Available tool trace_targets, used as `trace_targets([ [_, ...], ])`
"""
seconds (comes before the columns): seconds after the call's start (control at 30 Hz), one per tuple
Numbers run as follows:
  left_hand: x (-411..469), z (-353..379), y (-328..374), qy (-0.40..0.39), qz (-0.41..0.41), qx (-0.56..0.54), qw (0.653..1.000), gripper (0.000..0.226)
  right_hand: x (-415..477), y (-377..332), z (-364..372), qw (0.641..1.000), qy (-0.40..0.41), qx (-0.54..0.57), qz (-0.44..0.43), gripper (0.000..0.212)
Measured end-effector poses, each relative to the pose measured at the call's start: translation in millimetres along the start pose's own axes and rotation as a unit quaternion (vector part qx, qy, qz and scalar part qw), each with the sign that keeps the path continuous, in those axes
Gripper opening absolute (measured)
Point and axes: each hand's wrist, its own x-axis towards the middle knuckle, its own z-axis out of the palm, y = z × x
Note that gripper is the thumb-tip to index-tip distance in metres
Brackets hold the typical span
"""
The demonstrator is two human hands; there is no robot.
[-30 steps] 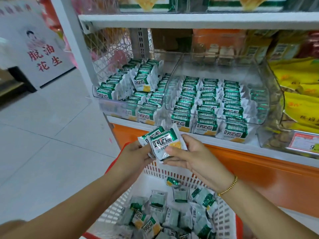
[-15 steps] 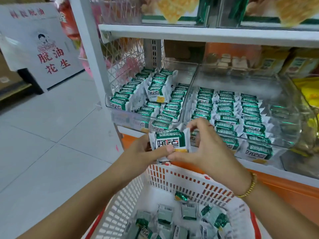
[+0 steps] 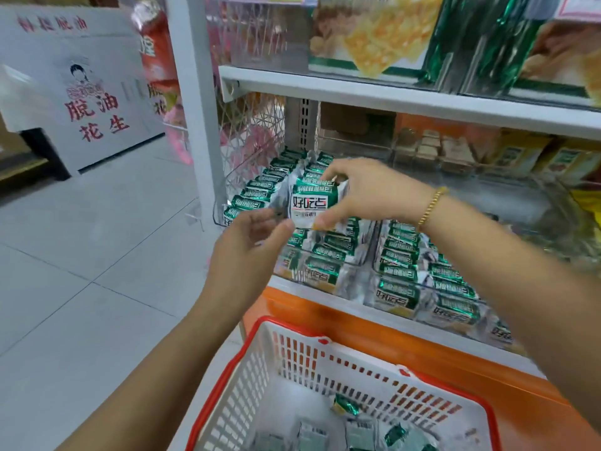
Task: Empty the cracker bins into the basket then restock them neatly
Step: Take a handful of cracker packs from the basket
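Packet (image 3: 309,203) location?
— Your right hand (image 3: 367,193) pinches it over the bin (image 3: 312,258), twelve o'clock of the basket (image 3: 250,379); left hand (image 3: 250,242) grip: cannot tell.
Risk?
— Shallow pinch slips; neat rows get knocked askew.

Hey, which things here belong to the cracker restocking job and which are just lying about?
Job: cracker packet, right hand, left hand, left bin, right bin, basket.
Lying about: peanut sign, yellow packs, upper-shelf boxes.
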Motion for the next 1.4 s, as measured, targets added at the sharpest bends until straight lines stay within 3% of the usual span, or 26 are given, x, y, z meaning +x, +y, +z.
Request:
trace_targets([
  [0.17,10.0,5.1,-24.9,0.005,0.068,0.24,0.968,0.044,42.8,1.4,44.2,0.994,0.037,-0.001,0.106,0.061],
  [0.3,15.6,8.1,-35.5,-0.002,0.086,0.266,0.96,0.044,48.6,8.8,82.9,0.975,0.129,0.063,0.169,0.064],
  [0.43,13.8,8.8,-36.6,-0.008,0.096,0.269,0.958,0.044,49.9,4.0,100.1,0.926,0.219,0.227,0.207,0.089],
  [0.53,13.9,6.9,-36.5,-0.013,0.093,0.263,0.96,0.045,52.5,1.7,92.2,0.9,0.173,0.294,0.273,0.102],
  [0.67,14.4,6.1,-36.6,-0.018,0.092,0.255,0.962,0.045,61.8,-3.4,84.3,0.908,0.107,0.277,0.297,0.089],
  [0.97,13.5,6.5,-35.3,-0.029,0.096,0.26,0.961,0.048,77.3,-8.4,89.5,0.906,0.082,0.293,0.294,0.072],
  [1.1,9.1,4.1,-34.4,-0.051,0.1,0.271,0.956,0.054,62.4,-6.0,82.7,0.911,0.077,0.297,0.275,0.089],
  [1.2,2.9,0.8,-32.2,-0.058,0.105,0.277,0.953,0.057,42.5,-12.0,78.0,0.927,0.129,0.27,0.224,0.106],
  [1.27,-3.1,-2.0,-33.3,-0.044,0.117,0.274,0.953,0.05,16.6,-15.7,75.6,0.942,0.192,0.229,0.151,0.088],
  [1.37,-16.5,-4.8,-37.4,-0.02,0.147,0.253,0.956,0.019,-35.9,-15.4,78.3,0.955,0.261,0.134,0.031,0.015],
  [1.4,-22.8,-4.3,-40.4,-0.034,0.14,0.256,0.956,0.012,-53.0,-12.0,84.9,0.961,0.244,0.127,0.014,0.013],
])
